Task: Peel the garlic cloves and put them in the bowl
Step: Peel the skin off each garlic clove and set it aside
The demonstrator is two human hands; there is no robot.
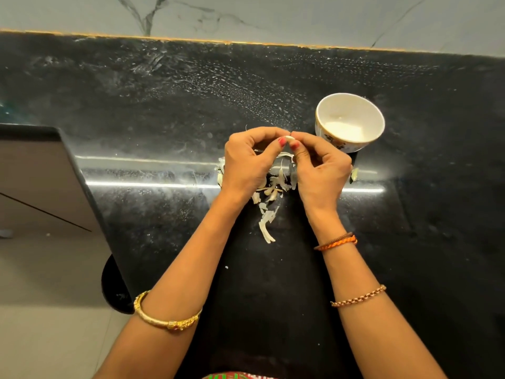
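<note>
Head view looked straight down on a black stone counter (164,110), speckled and streaked white, with a pale marble-veined wall (273,15) behind and a beige floor (41,296) to the left. The left hand (248,162) and right hand (319,170) met above it, both pinching one garlic clove (289,138) between fingertips and thumbs. Papery skins (269,214) and a few cloves lay scattered beneath. The white bowl (325,127) sat just beyond the right hand.
</note>
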